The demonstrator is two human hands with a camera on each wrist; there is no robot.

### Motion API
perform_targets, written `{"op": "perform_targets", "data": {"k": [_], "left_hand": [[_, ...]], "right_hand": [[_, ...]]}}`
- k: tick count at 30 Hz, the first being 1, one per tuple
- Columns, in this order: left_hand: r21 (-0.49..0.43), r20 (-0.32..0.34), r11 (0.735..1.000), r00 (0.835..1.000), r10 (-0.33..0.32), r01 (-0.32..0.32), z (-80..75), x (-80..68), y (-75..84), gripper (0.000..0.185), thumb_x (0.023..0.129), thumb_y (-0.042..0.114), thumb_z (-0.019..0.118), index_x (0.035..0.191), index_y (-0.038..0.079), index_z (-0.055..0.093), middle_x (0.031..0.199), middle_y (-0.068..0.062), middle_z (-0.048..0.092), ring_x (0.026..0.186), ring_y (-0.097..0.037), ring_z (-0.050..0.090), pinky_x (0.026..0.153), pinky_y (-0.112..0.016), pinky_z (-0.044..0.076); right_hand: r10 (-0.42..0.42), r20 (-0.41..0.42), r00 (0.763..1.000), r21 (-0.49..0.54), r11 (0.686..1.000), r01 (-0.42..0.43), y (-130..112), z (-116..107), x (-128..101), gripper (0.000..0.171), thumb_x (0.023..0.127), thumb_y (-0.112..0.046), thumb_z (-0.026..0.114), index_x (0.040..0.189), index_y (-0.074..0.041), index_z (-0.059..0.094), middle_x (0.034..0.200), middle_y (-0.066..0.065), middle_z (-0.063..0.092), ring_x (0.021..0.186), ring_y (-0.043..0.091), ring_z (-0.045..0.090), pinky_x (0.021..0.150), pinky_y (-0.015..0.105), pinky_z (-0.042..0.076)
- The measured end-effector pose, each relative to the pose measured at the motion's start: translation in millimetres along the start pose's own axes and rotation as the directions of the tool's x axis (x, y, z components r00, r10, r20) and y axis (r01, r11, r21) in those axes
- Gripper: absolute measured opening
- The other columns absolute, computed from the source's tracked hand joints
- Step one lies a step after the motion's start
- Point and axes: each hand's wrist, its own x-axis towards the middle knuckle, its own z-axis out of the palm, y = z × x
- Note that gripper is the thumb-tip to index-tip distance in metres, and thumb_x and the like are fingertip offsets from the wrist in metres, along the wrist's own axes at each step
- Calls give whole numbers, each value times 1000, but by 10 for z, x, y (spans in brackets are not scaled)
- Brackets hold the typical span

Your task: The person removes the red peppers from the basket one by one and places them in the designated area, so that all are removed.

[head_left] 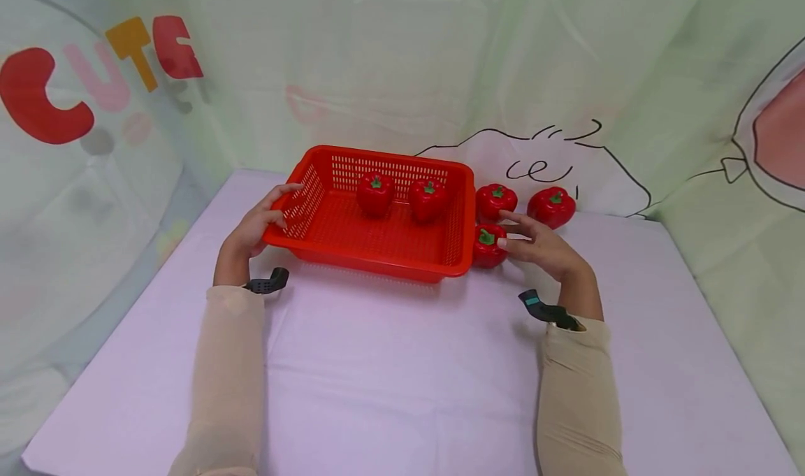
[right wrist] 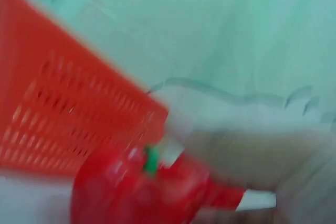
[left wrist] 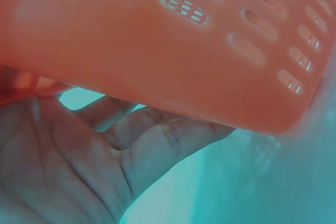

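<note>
A red plastic basket (head_left: 371, 256) with slotted walls stands on the table, and two red bell peppers, a left one (head_left: 375, 198) and a right one (head_left: 428, 202), sit inside it. My left hand (head_left: 256, 223) grips the basket's left end; the left wrist view shows fingers (left wrist: 173, 135) against the slotted wall. Beside the basket's right wall is another bell pepper (head_left: 488, 247) with a green stem. My right hand (head_left: 544, 247) reaches to its right side, fingers extended and thumb at its edge. The right wrist view is blurred there, over the pepper (right wrist: 131, 192).
Behind that pepper lies another bell pepper (head_left: 496, 200), close to the basket's right wall. One more bell pepper (head_left: 552, 207) sits farther right, near the back edge. A white cloth covers the table (head_left: 402, 364), and a printed curtain (head_left: 440, 63) hangs behind it.
</note>
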Motion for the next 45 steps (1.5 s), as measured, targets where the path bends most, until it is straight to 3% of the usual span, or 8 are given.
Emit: {"op": "perform_targets", "data": {"k": [6, 10, 13, 17, 20, 25, 31, 45], "left_hand": [[-11, 8, 1000, 1000, 5, -4, -1, 4, -5, 72, 85, -10, 36, 148, 25, 35, 153, -11, 25, 129, -35, 36, 82, -31, 59], [-12, 21, 1000, 1000, 0, 0, 8, 28, -14, 72, 85, -9, 35, 149, 24, 34, 152, -9, 27, 129, -34, 37, 82, -32, 60], [-12, 17, 1000, 1000, -8, 8, 2, 31, -21, 72, 85, -9, 35, 148, 26, 35, 150, -9, 28, 127, -32, 39, 81, -32, 60], [-13, 12, 1000, 1000, -12, 12, 0, 31, -31, 72, 85, -9, 35, 148, 26, 35, 150, -10, 28, 129, -34, 38, 81, -32, 60], [-15, 8, 1000, 1000, -13, 13, 9, 35, -54, 73, 84, -9, 35, 149, 25, 34, 152, -10, 28, 130, -35, 36, 82, -33, 59], [-17, 20, 1000, 1000, -8, 8, 22, 51, -72, 73, 84, -8, 36, 148, 28, 36, 152, -9, 28, 129, -33, 38, 83, -34, 59], [-8, 26, 1000, 1000, 15, -15, 19, 57, -34, 73, 84, -8, 36, 149, 26, 35, 155, -10, 25, 131, -35, 37, 87, -38, 59], [-12, -1, 1000, 1000, 14, -14, -27, 44, -35, 73, 84, -9, 38, 147, 26, 37, 155, -7, 26, 133, -35, 36, 91, -40, 57]], "right_hand": [[-155, -135, 979, -162, 978, 133, -499, -1, -166, 94, 83, -34, 76, 158, -23, 20, 154, 18, 37, 140, 44, 38, 102, 62, 44], [-288, -221, 932, -142, 955, 261, -815, 180, -94, 92, 80, -28, 80, 155, -29, 26, 155, 13, 39, 141, 38, 39, 103, 62, 43], [-328, -213, 920, -86, 945, 317, -964, 333, 108, 90, 80, -27, 80, 154, -30, 30, 154, 10, 40, 142, 34, 40, 103, 59, 45], [-291, -154, 944, -93, 956, 279, -1107, 477, 443, 90, 79, -30, 81, 154, -27, 30, 154, 10, 40, 142, 33, 39, 101, 55, 48], [-249, -66, 966, -183, 955, 234, -1141, 522, 688, 91, 79, -29, 81, 154, -22, 30, 153, 12, 41, 141, 33, 39, 99, 54, 51], [-194, 65, 979, -335, 920, 205, -1106, 478, 964, 91, 80, -22, 80, 154, -16, 29, 151, 16, 42, 139, 33, 39, 101, 54, 50], [-153, 149, 977, -459, 865, 205, -1178, 429, 1099, 91, 79, -12, 79, 155, -14, 29, 154, 16, 36, 141, 35, 33, 103, 57, 47], [-86, 118, 989, -605, 784, 140, -1271, 530, 1187, 83, 81, -12, 77, 150, -2, 33, 147, 21, 39, 135, 36, 37, 105, 54, 47]]}}
